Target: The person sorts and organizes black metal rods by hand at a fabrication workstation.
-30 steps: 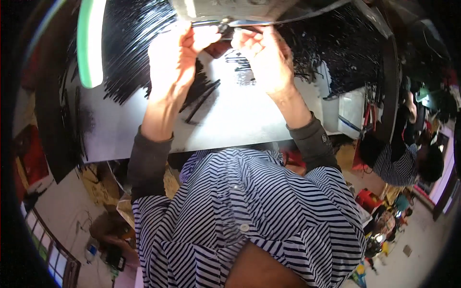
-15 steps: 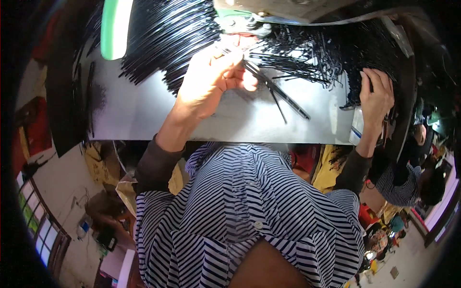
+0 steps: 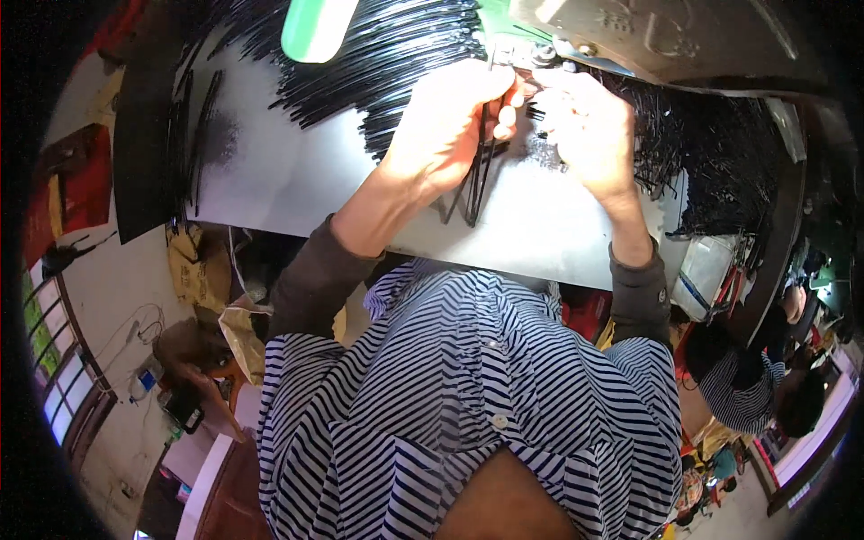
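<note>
My left hand is closed on a few thin black strips, whose loose ends hang down toward the front edge of the table. Close beside it, my right hand has its fingers curled together just below the metal fittings of a machine. Glare and the fingers hide what the right hand pinches. To the left lies a wide bundle of long black strips, side by side. Shorter black pieces form a heap to the right.
A dark metal machine body overhangs the far right of the grey tabletop. A green and white rounded part juts in at the top. At the right edge sits a clear box near red-handled tools. Another person is farther right.
My right hand has left the heap of short pieces and come in next to my left hand. The strips in my left hand now hang more steeply. The whole view has shifted.
</note>
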### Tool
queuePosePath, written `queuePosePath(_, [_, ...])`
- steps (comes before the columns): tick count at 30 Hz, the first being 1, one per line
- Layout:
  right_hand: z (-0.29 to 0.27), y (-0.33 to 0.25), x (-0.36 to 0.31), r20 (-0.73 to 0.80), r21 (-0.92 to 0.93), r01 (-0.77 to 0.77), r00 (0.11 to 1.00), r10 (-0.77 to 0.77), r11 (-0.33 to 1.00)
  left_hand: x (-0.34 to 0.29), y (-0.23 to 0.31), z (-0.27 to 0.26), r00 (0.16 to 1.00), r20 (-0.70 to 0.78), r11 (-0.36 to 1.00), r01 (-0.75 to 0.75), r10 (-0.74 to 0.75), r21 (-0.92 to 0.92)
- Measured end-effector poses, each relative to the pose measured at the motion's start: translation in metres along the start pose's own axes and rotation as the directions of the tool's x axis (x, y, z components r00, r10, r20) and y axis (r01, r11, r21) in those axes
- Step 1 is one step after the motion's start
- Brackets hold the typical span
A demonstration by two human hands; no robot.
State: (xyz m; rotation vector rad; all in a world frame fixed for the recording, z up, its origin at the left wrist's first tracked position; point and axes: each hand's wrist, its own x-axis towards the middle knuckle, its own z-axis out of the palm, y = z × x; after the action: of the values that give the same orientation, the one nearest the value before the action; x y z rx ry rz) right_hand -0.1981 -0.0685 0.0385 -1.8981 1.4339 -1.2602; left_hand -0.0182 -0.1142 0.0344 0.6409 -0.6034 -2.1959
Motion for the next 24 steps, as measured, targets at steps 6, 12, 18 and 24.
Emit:
queuePosePath(6, [0.009,0.004,-0.004,0.016,0.363,-0.443,0.883,0.47,0.82,0.012,-0.009,-0.007,0.983,0.064,0.883,-0.182,0.171,0.432])
queuePosePath(12, [0.018,0.002,-0.003,-0.127,0.445,-0.374,0.873,0.471,0.814,0.021,-0.006,-0.004,0.905,0.182,0.531,-0.379,0.386,0.758])
queuePosePath(18, [0.021,0.001,0.0,-0.113,0.435,-0.408,0.86,0.498,0.803,0.03,-0.012,-0.008,0.839,0.22,0.471,-0.474,0.498,0.744])
queuePosePath(24, [0.019,0.001,-0.001,-0.08,0.475,-0.41,0.861,0.502,0.779,0.025,-0.013,-0.008,0.921,0.152,0.787,-0.385,0.358,0.481])
